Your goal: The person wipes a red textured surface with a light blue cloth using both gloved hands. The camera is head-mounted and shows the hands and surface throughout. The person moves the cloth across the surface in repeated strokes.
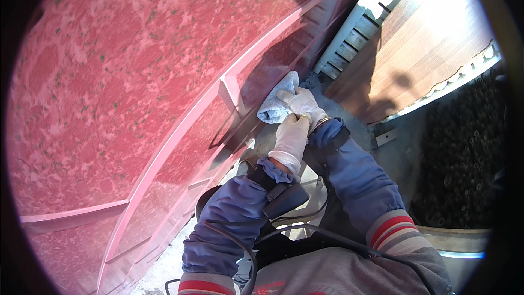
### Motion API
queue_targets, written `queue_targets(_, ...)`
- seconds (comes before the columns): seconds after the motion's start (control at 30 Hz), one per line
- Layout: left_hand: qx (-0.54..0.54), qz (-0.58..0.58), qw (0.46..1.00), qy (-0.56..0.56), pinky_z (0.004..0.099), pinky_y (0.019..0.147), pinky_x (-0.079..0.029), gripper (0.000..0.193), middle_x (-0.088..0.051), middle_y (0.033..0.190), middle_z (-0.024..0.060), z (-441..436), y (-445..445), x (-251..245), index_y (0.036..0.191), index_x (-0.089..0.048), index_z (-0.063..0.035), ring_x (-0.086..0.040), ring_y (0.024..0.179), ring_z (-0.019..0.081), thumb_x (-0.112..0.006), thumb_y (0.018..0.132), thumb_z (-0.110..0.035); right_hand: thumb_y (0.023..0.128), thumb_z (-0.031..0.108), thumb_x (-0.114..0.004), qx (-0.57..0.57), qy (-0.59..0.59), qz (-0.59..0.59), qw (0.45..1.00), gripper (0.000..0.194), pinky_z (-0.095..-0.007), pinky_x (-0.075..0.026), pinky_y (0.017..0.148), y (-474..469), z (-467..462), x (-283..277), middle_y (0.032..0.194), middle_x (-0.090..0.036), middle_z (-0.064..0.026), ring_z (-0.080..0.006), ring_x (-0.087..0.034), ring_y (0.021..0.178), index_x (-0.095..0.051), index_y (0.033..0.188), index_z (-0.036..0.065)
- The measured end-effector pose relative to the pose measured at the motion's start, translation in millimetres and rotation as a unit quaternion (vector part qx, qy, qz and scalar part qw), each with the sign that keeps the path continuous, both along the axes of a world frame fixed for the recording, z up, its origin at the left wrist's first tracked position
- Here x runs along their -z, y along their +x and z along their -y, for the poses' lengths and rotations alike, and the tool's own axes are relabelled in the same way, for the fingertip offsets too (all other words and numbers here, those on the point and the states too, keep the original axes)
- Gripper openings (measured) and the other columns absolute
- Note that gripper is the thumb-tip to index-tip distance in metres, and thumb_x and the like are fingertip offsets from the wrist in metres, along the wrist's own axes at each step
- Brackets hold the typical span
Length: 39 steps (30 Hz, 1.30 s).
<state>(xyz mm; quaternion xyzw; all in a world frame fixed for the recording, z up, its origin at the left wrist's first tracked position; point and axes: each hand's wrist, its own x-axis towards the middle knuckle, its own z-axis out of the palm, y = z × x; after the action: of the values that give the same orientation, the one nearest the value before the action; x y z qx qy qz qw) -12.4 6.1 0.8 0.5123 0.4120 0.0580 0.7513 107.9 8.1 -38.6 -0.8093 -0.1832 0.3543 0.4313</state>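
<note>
A folded pale blue-white cloth (275, 104) lies against the lower edge of a large red-painted panel with raised ribs (176, 123). My right hand (303, 102), in a whitish glove, grips the cloth with its thumb on top. Just below it, my left hand (290, 137), also gloved, has its fingers curled near the cloth's lower corner and touches the right hand; its fingertips are partly hidden, so whether it holds the cloth is unclear. Both forearms wear blue sleeve covers with black straps, and a black device sits at the left wrist.
To the right of the panel stand a slatted light-coloured metal piece (352, 41) and a wood-grain board (401, 57). A container of many small dark ring-like pieces (458, 151) is at the far right. Black cables (327, 235) cross in front of my body.
</note>
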Motion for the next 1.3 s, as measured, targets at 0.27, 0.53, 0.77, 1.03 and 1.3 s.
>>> queue_targets(0.27,-0.013,0.102,0.992,0.074,0.0304,0.075,-0.047,0.031,-0.067,0.093,0.0084,1.3,0.0,4.8,0.114,-0.065,0.0015,-0.059,0.081,0.0152,-0.055,0.093,-0.020,0.090,0.030,-0.066,0.090,0.266,0.153,0.947,0.051,-0.0380,-0.048,0.094,-9.8,8.7,-13.2,0.114,-0.069,-0.0166,-0.0324,-0.065,0.107,-0.056,0.136,0.010)
queue_targets(0.53,-0.003,0.062,0.998,0.025,0.0273,0.075,-0.046,0.030,-0.063,0.094,0.0032,-2.0,2.1,6.0,0.117,-0.063,0.0007,-0.055,0.080,0.0122,-0.051,0.092,-0.010,0.089,0.031,-0.070,0.071,0.076,0.261,0.960,0.052,-0.0345,-0.047,0.094,-13.5,6.6,-19.7,0.113,-0.069,-0.0128,-0.0251,-0.065,0.104,-0.058,0.133,0.006)
queue_targets(0.77,-0.023,0.101,0.995,0.013,0.0268,0.073,-0.046,0.029,-0.062,0.092,0.0032,0.7,0.5,0.7,0.116,-0.064,0.0005,-0.055,0.079,0.0115,-0.051,0.091,-0.010,0.088,0.040,-0.065,0.047,0.154,0.222,0.962,0.065,-0.0418,-0.042,0.103,-7.7,8.6,-15.8,0.129,-0.061,-0.0232,-0.0392,-0.057,0.121,-0.049,0.142,0.006)
queue_targets(1.03,0.006,0.053,0.998,0.025,0.0264,0.073,-0.045,0.029,-0.062,0.092,0.0028,-3.0,0.8,-2.1,0.115,-0.064,0.0016,-0.054,0.079,0.0116,-0.052,0.091,-0.010,0.090,0.030,-0.069,0.069,0.080,0.276,0.955,0.047,-0.0350,-0.049,0.091,-12.4,5.8,-16.5,0.112,-0.069,-0.0113,-0.0233,-0.065,0.101,-0.060,0.130,0.006)
queue_targets(1.3,-0.025,0.110,0.993,0.025,0.0258,0.071,-0.044,0.029,-0.062,0.091,0.0019,1.7,0.8,-2.3,0.115,-0.064,0.0013,-0.053,0.076,0.0111,-0.053,0.091,-0.011,0.089,0.036,-0.065,0.039,0.193,0.216,0.956,0.056,-0.0419,-0.046,0.096,-10.8,9.9,-23.9,0.120,-0.065,-0.0205,-0.0387,-0.060,0.114,-0.053,0.136,0.008)
